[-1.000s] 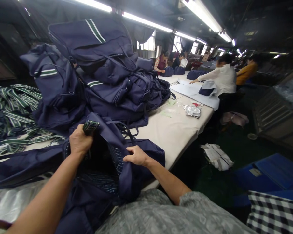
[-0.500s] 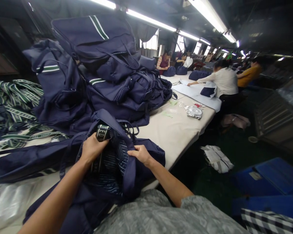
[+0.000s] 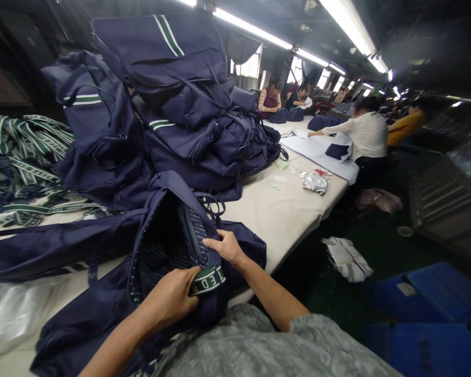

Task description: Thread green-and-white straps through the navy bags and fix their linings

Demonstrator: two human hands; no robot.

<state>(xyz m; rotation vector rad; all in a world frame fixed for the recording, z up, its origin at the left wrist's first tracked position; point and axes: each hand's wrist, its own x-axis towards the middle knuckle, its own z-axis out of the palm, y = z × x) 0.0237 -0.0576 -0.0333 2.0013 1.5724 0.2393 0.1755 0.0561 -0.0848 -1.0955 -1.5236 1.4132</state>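
Note:
An unzipped navy duffel bag lies before me, its mouth gaping and its dark lining printed with small white lettering. My left hand is closed on a green strap with white borders and letters, at the near rim of the opening. On the bag's right edge, my right hand pinches the fabric between thumb and fingers, holding that side out. Part of the strap is hidden by my left hand.
A tall heap of navy bags rises behind. Green-and-white straps pile up at left, above clear plastic bags. A silver foil packet lies on the table. Co-workers stand farther along; blue crates sit at lower right.
My left hand has drawn the green strap from inside the bag out toward me and to the right, over the near rim. My right hand keeps its hold on the edge.

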